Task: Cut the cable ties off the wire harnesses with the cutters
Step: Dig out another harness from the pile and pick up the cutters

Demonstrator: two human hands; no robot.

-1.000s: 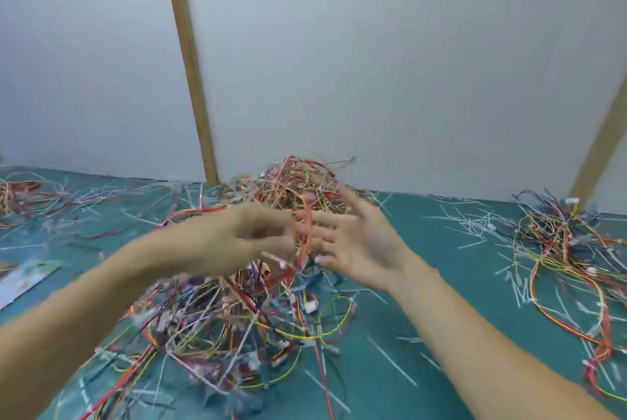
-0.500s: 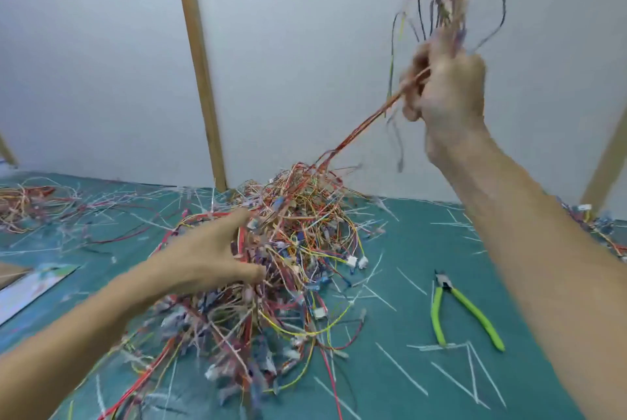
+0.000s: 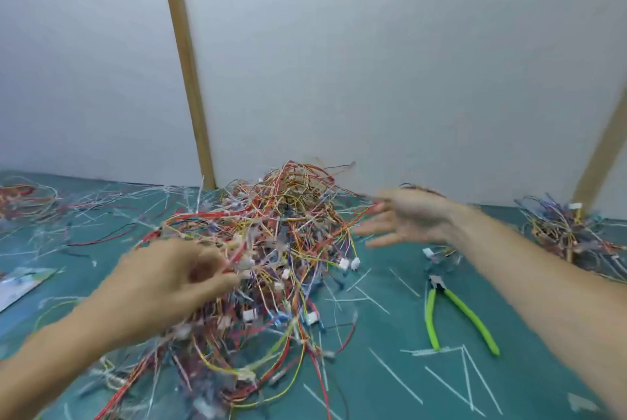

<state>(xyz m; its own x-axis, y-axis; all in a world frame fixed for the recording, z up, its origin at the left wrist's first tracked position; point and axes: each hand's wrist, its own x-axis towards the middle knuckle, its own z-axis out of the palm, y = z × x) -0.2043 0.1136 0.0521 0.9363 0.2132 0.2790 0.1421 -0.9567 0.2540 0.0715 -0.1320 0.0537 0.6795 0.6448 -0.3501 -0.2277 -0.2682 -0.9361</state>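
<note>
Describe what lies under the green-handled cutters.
The cutters lie on the green mat, handle tips over white cut ties. Anything directly beneath the handles is hidden.

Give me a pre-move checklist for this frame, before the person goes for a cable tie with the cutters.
1. Cutters within reach: ok, lying on the mat beside the right forearm, in nobody's grip.
2. Right hand free to take them: ok, fingers spread, though blurred.
3. Left hand on the wire pile: ok, but which harness it holds: cannot tell.
4. One harness separated out: not ok.
5. Target tie picked out: cannot tell.
</note>
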